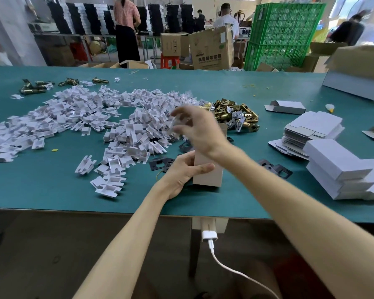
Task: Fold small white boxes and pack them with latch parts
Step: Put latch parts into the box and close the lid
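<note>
Count first: one upright white box (209, 178) stands on the counter (41, 190), near its front edge and roughly in the middle of my view. One more folded box (286, 107) lies on its side farther back on the right, flaps open. Nearer than that sits one stack of flat box blanks (311, 130), and one block of closed white boxes (341, 175) fills the right edge; I cannot count either piece by piece. White plastic inserts (91, 117) sprawl in one broad heap across the left half, far too many to number. Brass latch parts (235, 115) form one pile behind the hands, with a second small cluster of brass latches (34, 87) at the far left. I make out at least three black plates (161, 164) lying flat around the upright box.

Bare counter runs in a strip along the front edge, left of the box, below the heap of inserts. There is open room again between the box and the block of closed boxes, where one black plate lies.

I see the left hand (181, 175) gripping the upright box, thumb laid across its near face, fingers on its left side. The right hand (197, 130) hangs above the box, in front of the brass pile, fingers partly curled. It is blurred, and I cannot tell whether it holds anything.
</note>
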